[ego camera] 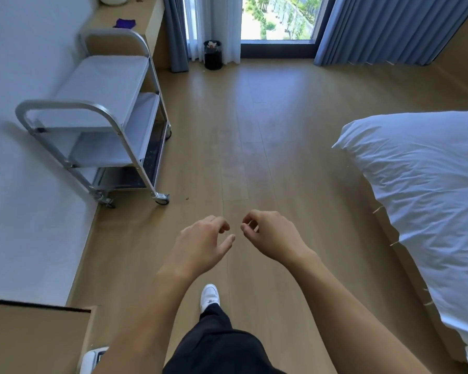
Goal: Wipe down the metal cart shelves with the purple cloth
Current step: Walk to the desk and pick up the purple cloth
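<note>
Nearest the viewer, the left hand and the right hand hang side by side over the wood floor, fingers loosely curled, holding nothing; this posture suggests the task has not begun. To the right lies a white bed. Farther off on the left, the metal cart stands parked against the wall, its tiered shelves bare and reachable from the open floor side. Beyond the cart, the purple cloth rests on the far wooden ledge, well apart from both hands. A black bin stands by the window. No brand, label or writing is legible.
</note>
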Available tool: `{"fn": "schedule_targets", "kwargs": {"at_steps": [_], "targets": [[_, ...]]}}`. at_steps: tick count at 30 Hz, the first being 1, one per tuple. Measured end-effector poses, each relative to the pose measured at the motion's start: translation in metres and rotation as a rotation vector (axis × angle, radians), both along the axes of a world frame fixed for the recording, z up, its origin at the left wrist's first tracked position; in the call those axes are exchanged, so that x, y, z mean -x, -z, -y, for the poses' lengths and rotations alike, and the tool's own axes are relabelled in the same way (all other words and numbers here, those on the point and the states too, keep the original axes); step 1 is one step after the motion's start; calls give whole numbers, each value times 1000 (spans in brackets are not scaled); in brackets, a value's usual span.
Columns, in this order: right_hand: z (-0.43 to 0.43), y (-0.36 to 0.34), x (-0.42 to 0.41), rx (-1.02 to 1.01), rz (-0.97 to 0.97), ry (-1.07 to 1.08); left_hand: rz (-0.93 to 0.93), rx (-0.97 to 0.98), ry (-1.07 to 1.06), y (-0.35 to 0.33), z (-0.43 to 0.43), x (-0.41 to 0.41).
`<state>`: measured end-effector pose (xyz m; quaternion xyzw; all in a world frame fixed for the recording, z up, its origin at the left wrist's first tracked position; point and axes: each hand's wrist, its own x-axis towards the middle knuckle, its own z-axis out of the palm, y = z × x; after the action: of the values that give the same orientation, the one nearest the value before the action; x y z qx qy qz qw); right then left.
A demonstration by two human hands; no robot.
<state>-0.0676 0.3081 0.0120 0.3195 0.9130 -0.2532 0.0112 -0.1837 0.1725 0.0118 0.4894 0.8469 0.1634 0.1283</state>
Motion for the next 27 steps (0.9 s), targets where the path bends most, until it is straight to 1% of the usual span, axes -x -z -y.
{"fn": "schedule_targets", "kwargs": {"at_steps": [7, 13, 17, 20, 23, 27], "targets": [[-66, -22, 127, -21, -24, 25, -6, 14, 30, -9, -64, 118], [-113, -6, 176, 54, 1, 69, 25, 64, 33, -1, -100, 177], [-158, 6, 204, 104, 46, 9, 51, 148, 59, 16, -135, 210], [-204, 13, 224, 82, 76, -16, 23, 161, 77, 20, -182, 239], [-263, 20, 253, 39, 84, -35, -40, 147, 75, 18, -248, 278], [-346, 4, 309, 6, 57, -96, -84, 136, 29, -4, -340, 328]]}}
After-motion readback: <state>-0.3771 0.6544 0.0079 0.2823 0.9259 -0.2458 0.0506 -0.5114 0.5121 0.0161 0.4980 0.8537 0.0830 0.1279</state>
